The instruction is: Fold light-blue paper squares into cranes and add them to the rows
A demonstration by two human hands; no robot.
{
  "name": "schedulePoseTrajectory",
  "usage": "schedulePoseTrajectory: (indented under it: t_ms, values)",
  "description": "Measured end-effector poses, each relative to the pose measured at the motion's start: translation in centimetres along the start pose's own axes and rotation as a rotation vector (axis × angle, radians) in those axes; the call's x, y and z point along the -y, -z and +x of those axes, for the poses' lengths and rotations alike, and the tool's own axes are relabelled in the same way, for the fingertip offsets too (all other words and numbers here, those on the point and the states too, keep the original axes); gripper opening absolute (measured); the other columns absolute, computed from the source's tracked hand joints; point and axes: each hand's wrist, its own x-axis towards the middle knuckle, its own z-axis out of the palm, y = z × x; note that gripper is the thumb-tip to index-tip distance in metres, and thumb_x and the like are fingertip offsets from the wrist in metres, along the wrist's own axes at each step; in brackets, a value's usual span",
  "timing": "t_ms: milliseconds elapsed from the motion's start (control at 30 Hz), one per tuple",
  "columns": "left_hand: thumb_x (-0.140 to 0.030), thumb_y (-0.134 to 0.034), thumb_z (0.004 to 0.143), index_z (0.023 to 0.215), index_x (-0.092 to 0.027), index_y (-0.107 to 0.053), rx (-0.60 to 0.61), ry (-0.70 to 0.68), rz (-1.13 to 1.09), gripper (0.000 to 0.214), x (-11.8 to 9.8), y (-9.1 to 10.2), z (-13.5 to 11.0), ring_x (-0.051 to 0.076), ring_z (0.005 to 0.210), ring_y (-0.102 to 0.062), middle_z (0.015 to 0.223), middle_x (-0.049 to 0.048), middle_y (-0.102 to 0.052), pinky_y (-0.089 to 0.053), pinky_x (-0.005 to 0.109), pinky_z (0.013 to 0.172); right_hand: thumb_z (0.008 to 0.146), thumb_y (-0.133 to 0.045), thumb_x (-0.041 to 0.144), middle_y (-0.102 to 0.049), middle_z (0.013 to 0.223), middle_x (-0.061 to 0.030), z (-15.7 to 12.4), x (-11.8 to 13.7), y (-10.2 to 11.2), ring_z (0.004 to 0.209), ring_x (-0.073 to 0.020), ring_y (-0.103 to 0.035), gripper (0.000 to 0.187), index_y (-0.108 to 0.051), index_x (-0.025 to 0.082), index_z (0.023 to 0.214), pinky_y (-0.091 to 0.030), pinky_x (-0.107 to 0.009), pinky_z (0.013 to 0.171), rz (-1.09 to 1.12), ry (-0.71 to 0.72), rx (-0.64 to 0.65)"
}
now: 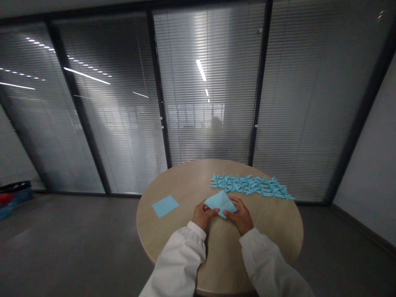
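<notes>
Both my hands hold one light blue folded paper (219, 201) just above a round wooden table (185, 181). My left hand (202, 214) pinches its lower left edge with closed fingers. My right hand (240, 215) grips its right corner, fingers curled over the sheet. The paper is folded to a triangle shape. A flat stack of square blue paper (165, 206) lies to the left of my left hand. Behind the held sheet, several folded blue paper figures (250, 185) lie spread in a band.
Glass partitions with shut blinds (198, 95) stand behind the table. Grey floor (68, 243) surrounds it. Coloured bags or bins (14, 196) sit on the floor at far left. A white wall (371, 173) rises at the right.
</notes>
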Motion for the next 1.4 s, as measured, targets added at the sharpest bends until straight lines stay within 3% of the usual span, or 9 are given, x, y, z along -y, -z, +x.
schedulePoseTrajectory:
  t_ms: [167, 333, 433, 833, 1133, 1400]
  values:
    - [-0.018, -0.076, 0.043, 0.064, -0.01, -0.061, 0.004, -0.009, 0.034, 0.027, -0.1, -0.1, -0.1, 0.011, 0.047, -0.053, 0.054, 0.0005, -0.062, -0.042, 0.022, 0.05, 0.053, -0.069, 0.039, -0.064, 0.069, -0.0011, 0.1, -0.4, 0.1, 0.061, -0.0175, -0.058, 0.039, -0.057, 0.016, 0.083, -0.046, -0.025, 0.055, -0.144, -0.017, -0.013]
    - [-0.022, -0.075, 0.046, 0.076, -0.009, -0.064, 0.025, 0.014, -0.022, 0.035, -0.1, 0.1, -0.1, 0.017, 0.061, -0.059, 0.068, 0.0065, -0.067, -0.046, 0.027, 0.06, 0.054, -0.068, 0.041, -0.064, 0.067, -0.0011, -0.1, 0.0, 0.0, 0.061, -0.0177, -0.057, 0.036, -0.059, 0.015, 0.078, -0.045, -0.025, 0.056, -0.153, -0.026, -0.011]
    - [-0.024, -0.074, 0.049, 0.081, -0.009, -0.063, 0.024, 0.025, -0.057, 0.036, 0.1, 0.3, 0.1, 0.018, 0.065, -0.06, 0.071, 0.0073, -0.067, -0.047, 0.029, 0.065, 0.053, -0.068, 0.042, -0.065, 0.069, -0.0024, -0.2, 0.1, 0.0, 0.063, -0.0186, -0.059, 0.037, -0.06, 0.015, 0.077, -0.046, -0.026, 0.057, -0.126, -0.031, -0.004]
    - [-0.027, -0.074, 0.048, 0.068, -0.011, -0.064, -0.041, 0.056, -0.104, 0.027, -0.1, 0.5, 0.3, 0.016, 0.061, -0.06, 0.063, 0.0035, -0.066, -0.049, 0.028, 0.065, 0.05, -0.07, 0.044, -0.068, 0.078, -0.0061, -0.2, 0.2, -0.1, 0.072, -0.0229, -0.062, 0.044, -0.063, 0.014, 0.082, -0.049, -0.034, 0.067, -0.05, -0.088, 0.037]
    - [-0.029, -0.073, 0.05, 0.068, -0.011, -0.065, -0.096, 0.043, -0.158, 0.027, -0.4, 0.5, 0.3, 0.016, 0.059, -0.06, 0.059, 0.0026, -0.064, -0.049, 0.027, 0.061, 0.052, -0.071, 0.039, -0.068, 0.079, -0.0072, -0.2, 0.3, -0.1, 0.072, -0.0233, -0.062, 0.041, -0.064, 0.013, 0.083, -0.049, -0.034, 0.067, -0.026, -0.086, 0.031]
    - [-0.031, -0.071, 0.053, 0.07, -0.011, -0.064, -0.14, 0.036, -0.181, 0.028, 0.0, 1.0, 0.6, 0.016, 0.061, -0.061, 0.066, 0.0045, -0.066, -0.05, 0.026, 0.06, 0.053, -0.071, 0.037, -0.068, 0.077, -0.007, -0.2, 0.3, 0.0, 0.071, -0.0226, -0.062, 0.039, -0.063, 0.012, 0.082, -0.049, -0.032, 0.065, -0.04, -0.096, 0.029]
